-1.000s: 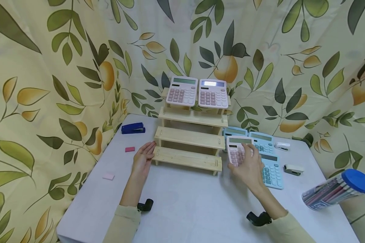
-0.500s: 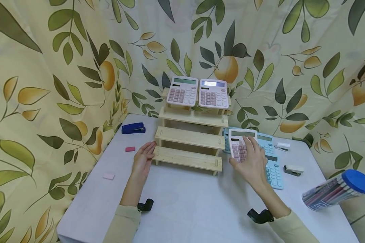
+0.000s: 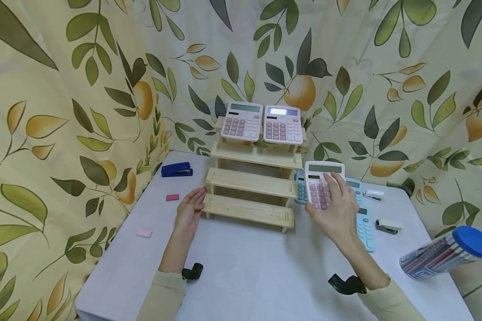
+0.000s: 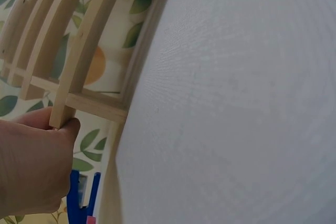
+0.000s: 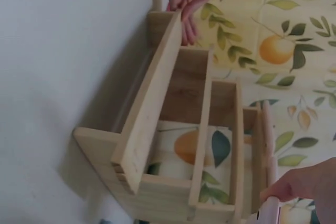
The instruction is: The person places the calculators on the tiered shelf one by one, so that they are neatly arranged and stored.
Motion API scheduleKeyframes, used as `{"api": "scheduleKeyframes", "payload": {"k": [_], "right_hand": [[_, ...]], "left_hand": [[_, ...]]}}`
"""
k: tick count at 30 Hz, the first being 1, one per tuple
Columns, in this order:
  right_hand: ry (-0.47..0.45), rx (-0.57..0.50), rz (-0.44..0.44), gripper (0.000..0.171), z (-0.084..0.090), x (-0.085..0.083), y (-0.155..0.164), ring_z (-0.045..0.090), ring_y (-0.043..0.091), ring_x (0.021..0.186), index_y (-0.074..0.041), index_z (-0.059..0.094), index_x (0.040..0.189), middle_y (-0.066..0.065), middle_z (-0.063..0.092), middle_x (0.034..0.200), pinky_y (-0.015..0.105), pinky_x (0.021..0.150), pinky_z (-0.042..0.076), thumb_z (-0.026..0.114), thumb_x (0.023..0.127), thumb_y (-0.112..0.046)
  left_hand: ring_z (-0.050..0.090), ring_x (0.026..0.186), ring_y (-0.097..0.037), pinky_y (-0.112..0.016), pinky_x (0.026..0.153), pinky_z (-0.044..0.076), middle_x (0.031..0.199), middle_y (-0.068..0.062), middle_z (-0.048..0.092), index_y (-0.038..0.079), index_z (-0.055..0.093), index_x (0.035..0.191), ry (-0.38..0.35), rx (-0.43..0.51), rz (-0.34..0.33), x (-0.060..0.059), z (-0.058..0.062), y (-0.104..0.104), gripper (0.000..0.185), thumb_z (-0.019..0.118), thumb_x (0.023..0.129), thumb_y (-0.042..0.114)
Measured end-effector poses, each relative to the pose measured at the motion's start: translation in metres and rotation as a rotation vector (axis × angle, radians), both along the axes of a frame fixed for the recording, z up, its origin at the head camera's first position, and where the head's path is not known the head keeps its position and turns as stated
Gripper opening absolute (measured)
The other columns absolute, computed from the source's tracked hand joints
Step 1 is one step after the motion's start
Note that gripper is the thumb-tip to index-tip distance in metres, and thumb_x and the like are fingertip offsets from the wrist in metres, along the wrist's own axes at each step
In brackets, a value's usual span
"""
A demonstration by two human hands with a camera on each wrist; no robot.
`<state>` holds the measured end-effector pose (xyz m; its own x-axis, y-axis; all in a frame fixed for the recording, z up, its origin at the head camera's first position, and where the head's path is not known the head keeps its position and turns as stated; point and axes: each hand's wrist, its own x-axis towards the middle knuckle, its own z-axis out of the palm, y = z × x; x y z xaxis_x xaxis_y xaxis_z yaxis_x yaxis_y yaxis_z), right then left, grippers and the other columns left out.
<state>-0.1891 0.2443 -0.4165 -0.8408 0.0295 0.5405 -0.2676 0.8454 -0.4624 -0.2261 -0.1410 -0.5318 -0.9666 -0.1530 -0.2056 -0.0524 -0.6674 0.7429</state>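
Observation:
A stepped wooden display rack [image 3: 249,208] stands on the table. My left hand [image 3: 189,213] is at the left end of its lowest shelf; in the left wrist view the hand [image 4: 37,163] pinches that end between thumb and fingers. To the right of the rack, my right hand [image 3: 339,216] grips a pink-and-white calculator [image 3: 315,178], raised above several blue calculators [image 3: 365,229] that it partly hides. Only the edge of the held calculator [image 5: 270,211] shows in the right wrist view. Two more pink calculators [image 3: 241,121] lean side by side on the top shelf.
On the left lie a blue stapler [image 3: 176,169], a red eraser [image 3: 172,197] and a pale pink eraser [image 3: 143,233]. On the right are two small white staplers [image 3: 388,226] and a blue-lidded tub of pencils [image 3: 438,258]. A leaf-patterned curtain [image 3: 241,44] hangs behind.
My right hand has lifted the pink calculator up and slightly right, away from the rack's side and over the blue calculators. The left hand stays at the shelf end.

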Motion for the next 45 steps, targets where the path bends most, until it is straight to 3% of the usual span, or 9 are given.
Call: {"api": "scheduleKeyframes", "payload": {"k": [6,16,33,45], "right_hand": [[-0.016,-0.008,0.015,0.084,0.011,-0.002,-0.007,0.041,0.051,0.133,-0.003,0.053,0.150,0.020,0.044,0.156,0.072,0.099,0.034,0.083,0.073,-0.021],[-0.061,0.007,0.043,0.082,0.019,-0.011,-0.020,0.042,0.051,0.131,-0.005,0.054,0.149,0.018,0.043,0.157,0.071,0.094,0.033,0.083,0.073,-0.022],[-0.075,0.057,0.076,0.082,0.021,-0.033,-0.043,0.043,0.050,0.129,-0.006,0.055,0.147,0.017,0.043,0.158,0.068,0.093,0.036,0.085,0.072,-0.022],[-0.096,0.044,0.105,0.081,0.022,-0.040,-0.056,0.040,0.050,0.134,-0.004,0.055,0.147,0.019,0.042,0.158,0.075,0.102,0.031,0.083,0.074,-0.022]], "left_hand": [[0.041,0.150,-0.031,-0.035,0.122,0.035,0.158,-0.025,0.044,-0.009,0.033,0.156,0.006,0.004,0.005,0.000,0.002,0.000,0.067,0.037,0.091,-0.027],[0.041,0.149,-0.034,-0.035,0.121,0.037,0.157,-0.029,0.043,-0.011,0.034,0.152,0.019,0.031,0.015,0.000,-0.001,0.001,0.064,0.036,0.090,-0.030],[0.041,0.149,-0.034,-0.035,0.121,0.036,0.158,-0.028,0.042,-0.011,0.034,0.153,0.027,0.023,0.012,0.000,-0.002,0.000,0.065,0.037,0.091,-0.029],[0.040,0.150,-0.035,-0.037,0.122,0.034,0.158,-0.029,0.042,-0.012,0.036,0.152,0.035,0.017,0.012,0.001,0.000,0.000,0.065,0.036,0.090,-0.029]]}}
